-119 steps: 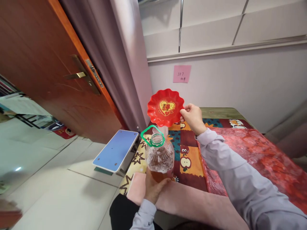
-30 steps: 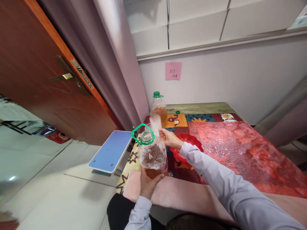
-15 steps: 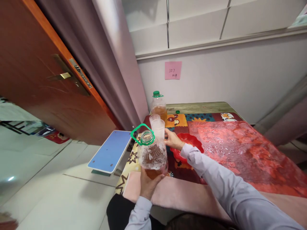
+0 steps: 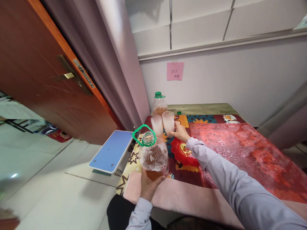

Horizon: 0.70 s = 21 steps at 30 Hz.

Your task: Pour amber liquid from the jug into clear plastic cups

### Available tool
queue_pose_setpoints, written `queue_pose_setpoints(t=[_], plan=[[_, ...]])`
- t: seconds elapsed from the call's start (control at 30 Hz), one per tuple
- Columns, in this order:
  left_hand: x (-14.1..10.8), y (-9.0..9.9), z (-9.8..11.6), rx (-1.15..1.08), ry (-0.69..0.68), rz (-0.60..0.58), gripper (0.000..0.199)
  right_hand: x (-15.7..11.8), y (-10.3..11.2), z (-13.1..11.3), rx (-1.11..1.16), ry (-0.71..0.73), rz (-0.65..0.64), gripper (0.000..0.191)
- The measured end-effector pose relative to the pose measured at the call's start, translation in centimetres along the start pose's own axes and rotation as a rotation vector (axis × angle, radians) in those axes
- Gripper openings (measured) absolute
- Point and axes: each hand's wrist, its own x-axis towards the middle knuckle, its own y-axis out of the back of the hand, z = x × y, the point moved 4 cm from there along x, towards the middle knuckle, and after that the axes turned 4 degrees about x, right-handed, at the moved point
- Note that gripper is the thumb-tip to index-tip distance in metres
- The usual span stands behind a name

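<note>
A pale wall [image 4: 220, 76] rose beyond the landmark, an uncapped clear plastic jug [image 4: 154, 156] with a green ring handle and amber liquid inside. A brown wooden door [image 4: 45, 67] stood well to the jug's left. The worktop [image 4: 208, 108], of greenish wood mostly hidden under patterned cloth, extended beyond the jug and to its right. A glossy, marbled red sheet [image 4: 240, 147] covered the area right of the jug. A blue rectangular board [image 4: 112, 150] with a white rim lay to the jug's left. A second clear plastic jug [image 4: 160, 102], green-capped and likewise holding amber liquid, stood upright beyond the landmark. A scalloped red plate [image 4: 178, 153] lay just right of the landmark, partly behind the right sleeve. Of the hands, the left hand [image 4: 150, 185] grasped the landmark jug low on its body; the right hand [image 4: 180, 131], beyond it and rightward, grasped a translucent ridged plastic cup [image 4: 168, 120], held upright. A matching translucent cup [image 4: 157, 124] stood just beyond the landmark's mouth. A small round green cap [image 4: 179, 112] lay farther beyond, to the right.
</note>
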Motion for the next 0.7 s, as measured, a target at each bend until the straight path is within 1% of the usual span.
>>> queue_pose_setpoints(t=[0.13,0.27,0.37,0.43,0.5,0.53,0.57,0.6,0.63,0.67,0.7], plan=[[0.1,-0.2,-0.5,-0.034,0.009,-0.036,0.076,-0.4,-1.0,0.5,-0.031,-0.016,-0.016,0.058],[0.2,0.0,-0.6,-0.025,-0.018,-0.016,0.079,-0.3,-1.4,0.1,-0.03,-0.025,-0.034,0.061],[0.1,0.1,-0.3,-0.003,-0.025,-0.017,0.08,-0.6,-0.7,-0.6,-0.039,-0.031,-0.013,0.075],[0.1,0.0,-0.1,-0.004,-0.025,-0.019,0.082,-1.8,0.3,-1.1,-0.035,-0.037,0.037,0.083],[0.1,0.0,0.0,-0.02,-0.029,-0.025,0.085,-4.4,1.3,-1.5,0.042,-0.04,0.063,0.083],[0.2,0.0,0.0,-0.025,-0.034,-0.031,0.087,-6.2,1.5,-1.6,0.112,-0.044,0.044,0.08],[0.2,0.0,0.0,-0.029,-0.04,-0.036,0.088,-8.2,1.4,-1.7,0.199,-0.047,-0.008,0.078],[0.3,0.0,0.0,-0.031,-0.045,-0.047,0.088,-10.4,0.9,-1.8,0.261,-0.056,-0.102,0.076],[0.3,-0.1,0.1,-0.036,-0.047,-0.062,0.088,-12.6,0.1,-1.9,0.313,-0.075,-0.213,0.079],[0.4,-0.1,0.1,-0.044,-0.046,-0.081,0.087,-14.7,-0.9,-2.0,0.369,-0.088,-0.302,0.088],[0.4,-0.1,0.2,-0.054,-0.043,-0.1,0.086,-16.5,-1.8,-2.1,0.428,-0.079,-0.357,0.1]])
